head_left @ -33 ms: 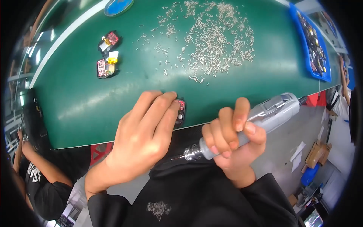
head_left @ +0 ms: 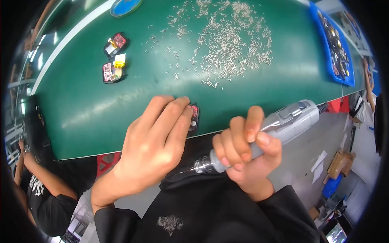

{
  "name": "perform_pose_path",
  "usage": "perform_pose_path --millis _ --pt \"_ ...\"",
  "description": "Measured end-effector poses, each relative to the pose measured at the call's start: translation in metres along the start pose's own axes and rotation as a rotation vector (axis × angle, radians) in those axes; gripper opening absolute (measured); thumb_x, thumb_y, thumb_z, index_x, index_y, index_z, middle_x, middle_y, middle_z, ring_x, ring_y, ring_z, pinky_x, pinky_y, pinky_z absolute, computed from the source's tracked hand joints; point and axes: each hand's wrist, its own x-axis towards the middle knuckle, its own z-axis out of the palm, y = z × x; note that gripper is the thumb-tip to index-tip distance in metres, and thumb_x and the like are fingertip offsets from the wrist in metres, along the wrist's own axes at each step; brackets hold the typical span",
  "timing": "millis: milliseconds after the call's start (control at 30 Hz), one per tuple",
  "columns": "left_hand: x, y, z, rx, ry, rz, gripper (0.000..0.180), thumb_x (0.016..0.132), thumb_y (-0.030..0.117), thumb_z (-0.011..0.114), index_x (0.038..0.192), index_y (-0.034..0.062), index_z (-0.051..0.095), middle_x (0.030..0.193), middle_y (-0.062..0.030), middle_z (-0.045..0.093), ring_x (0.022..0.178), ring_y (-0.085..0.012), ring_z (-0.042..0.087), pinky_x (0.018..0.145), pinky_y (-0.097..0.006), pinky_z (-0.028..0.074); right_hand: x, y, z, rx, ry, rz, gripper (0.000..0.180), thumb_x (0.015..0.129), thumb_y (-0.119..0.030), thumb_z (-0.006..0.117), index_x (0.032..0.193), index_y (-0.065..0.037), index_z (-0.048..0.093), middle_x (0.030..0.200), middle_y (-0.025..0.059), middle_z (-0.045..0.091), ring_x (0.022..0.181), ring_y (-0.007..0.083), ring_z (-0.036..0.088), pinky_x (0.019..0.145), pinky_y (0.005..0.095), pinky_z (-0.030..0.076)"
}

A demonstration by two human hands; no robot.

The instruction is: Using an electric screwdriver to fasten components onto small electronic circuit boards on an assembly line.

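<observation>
My right hand (head_left: 252,152) is closed round a grey electric screwdriver (head_left: 289,119), held in front of the table's near edge. Its thin bit points left and slightly down, ending close to my left wrist. On the table's near edge, my left hand (head_left: 156,141) grips a small black housing with a red circuit board (head_left: 195,114). Its fingers cover most of that housing; only the right side shows. Beyond my hands, many small silver screws (head_left: 231,44) lie scattered over the green table (head_left: 162,89).
Two open black housings with red boards (head_left: 113,72) lie at the left. A blue round dish (head_left: 125,6) stands at the far edge. On the right, a blue tray (head_left: 351,79) holds several dark parts. Another person's arm (head_left: 44,172) shows at lower left.
My right hand and the screwdriver have shifted slightly left, and the bit end sits a little lower. My left hand stays on the black housing.
</observation>
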Motion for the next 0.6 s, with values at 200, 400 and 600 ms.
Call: perform_pose_path --millis 200,400,600 --pt "0.005 0.003 0.007 0.135 0.066 0.163 0.029 0.061 0.000 0.064 0.086 -0.0140 0.063 0.093 -0.0236 0.064 0.080 -0.0309 0.064 0.058 -0.033 0.055 -0.006 0.032 0.011 -0.122 0.199 0.001 0.013 0.092 -0.022 0.046 0.089 -0.009 0.045 0.063 0.0023 0.042 0.049 0.0144 0.045 0.054 0.0302 0.041" --pt "0.003 0.010 0.004 0.200 0.060 0.156 0.028 0.062 0.000 0.064 0.085 -0.0159 0.063 0.091 -0.0267 0.064 0.081 -0.0335 0.065 0.058 -0.033 0.056 -0.004 0.035 0.010 0.001 0.224 -0.060 0.009 0.091 -0.008 0.050 0.095 0.000 0.045 0.066 0.0074 0.046 0.054 0.0169 0.048 0.054 0.0313 0.043" --pt "0.002 0.011 0.003 0.133 -0.014 0.098 0.025 0.064 -0.001 0.065 0.084 -0.0169 0.063 0.094 -0.0283 0.064 0.083 -0.0349 0.065 0.061 -0.034 0.056 0.002 -0.008 0.008 0.012 -0.030 0.021 0.013 0.094 -0.016 0.051 0.097 -0.004 0.047 0.066 0.0067 0.045 0.051 0.0156 0.046 0.051 0.0305 0.040"
